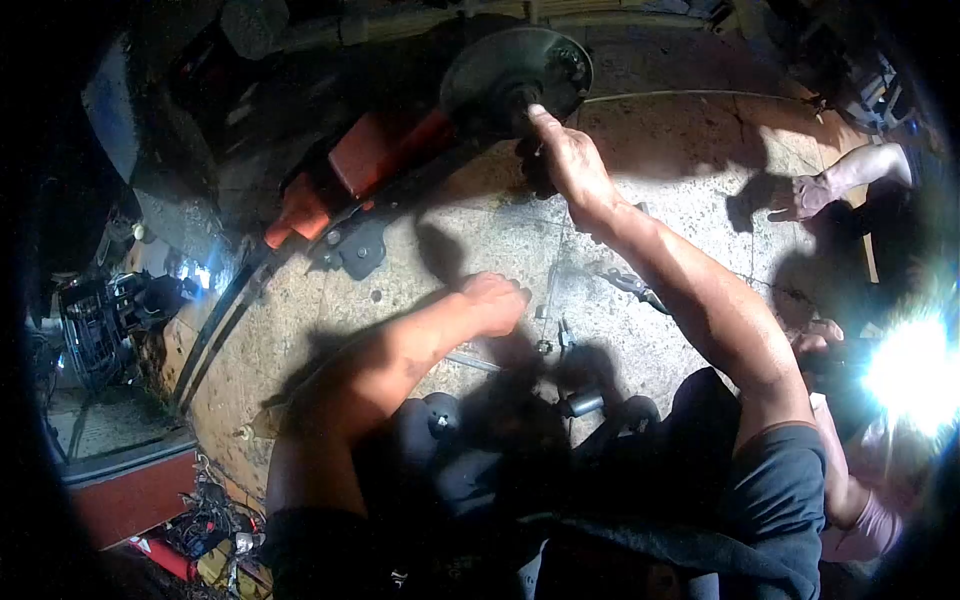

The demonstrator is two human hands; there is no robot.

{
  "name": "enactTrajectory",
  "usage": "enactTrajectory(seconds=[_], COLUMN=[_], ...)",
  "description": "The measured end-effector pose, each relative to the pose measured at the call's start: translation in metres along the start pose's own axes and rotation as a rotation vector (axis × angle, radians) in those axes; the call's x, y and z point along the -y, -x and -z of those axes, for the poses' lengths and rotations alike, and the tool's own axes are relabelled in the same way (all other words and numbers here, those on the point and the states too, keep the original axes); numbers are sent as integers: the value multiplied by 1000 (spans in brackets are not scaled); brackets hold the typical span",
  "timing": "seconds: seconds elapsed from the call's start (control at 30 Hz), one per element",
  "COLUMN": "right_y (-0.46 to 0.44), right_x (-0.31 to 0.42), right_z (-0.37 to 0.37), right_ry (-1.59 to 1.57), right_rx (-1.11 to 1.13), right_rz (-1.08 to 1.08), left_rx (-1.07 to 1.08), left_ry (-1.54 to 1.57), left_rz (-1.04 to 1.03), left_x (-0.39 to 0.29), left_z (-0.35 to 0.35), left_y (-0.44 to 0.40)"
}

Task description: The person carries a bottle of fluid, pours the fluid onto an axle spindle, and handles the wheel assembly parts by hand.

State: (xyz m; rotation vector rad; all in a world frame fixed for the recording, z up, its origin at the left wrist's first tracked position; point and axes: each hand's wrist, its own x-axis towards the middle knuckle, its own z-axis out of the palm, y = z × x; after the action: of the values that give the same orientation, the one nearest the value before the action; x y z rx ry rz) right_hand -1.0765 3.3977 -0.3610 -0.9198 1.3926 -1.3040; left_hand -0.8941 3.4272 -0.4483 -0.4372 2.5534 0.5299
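My right hand (572,160) reaches up to a dark round metal disc (490,75), its fingers closed at the disc's hub; what they grip there is in shadow. The disc sits at the end of a red machine part (375,155). Lower and to the left, my left hand (495,303) is curled over the worn board, and whatever it may hold is hidden. Between my arms, a plier-like tool (635,287) lies beside my right forearm. A small metal cylinder (581,404) rests near my legs.
A person's hand (805,197) is at the right, with another person's hand (818,335) below it, near a glaring lamp (912,375). A flat dark metal plate (362,250) lies under the red part. Tangled wires (225,520) lie at lower left.
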Motion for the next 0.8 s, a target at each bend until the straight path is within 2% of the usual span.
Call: enactTrajectory(seconds=[0.07, 0.17, 0.37, 0.47, 0.57, 0.6, 0.67, 0.7, 0.77, 0.8], right_y=[-4, -16, -12, -9, -17, -19, -15, -14, -15, -14], right_x=[0, -9, 10, 7, -9, -14, -2, 2, -6, -9], right_z=[-3, -6, -3, -7, -12, -13, -10, -9, -10, -10], right_ry=[49, 157, 369, 277, 151, 29, 92, 124, 189, 228], right_rx=[-31, -85, -63, -109, -170, -168, -124, -101, -149, -165], right_rz=[-26, 91, -44, -44, 45, 16, -78, -125, -39, 40], left_rx=[-9, -17, 16, 91, -22, -54, -113, -57, 54, 43], left_ry=[4, -14, -20, -3, 8, 4, 1, 3, 13, -18], left_rz=[21, 5, 48, 60, 14, 8, -4, 10, 40, -2], left_x=[0, -4, -6, -2, 1, 2, -1, -1, -9, -4], left_z=[-4, 3, 8, 5, -2, -5, -5, -4, 10, 3], left_y=[-2, 2, 4, -2, -2, -3, -1, -2, 1, -2])
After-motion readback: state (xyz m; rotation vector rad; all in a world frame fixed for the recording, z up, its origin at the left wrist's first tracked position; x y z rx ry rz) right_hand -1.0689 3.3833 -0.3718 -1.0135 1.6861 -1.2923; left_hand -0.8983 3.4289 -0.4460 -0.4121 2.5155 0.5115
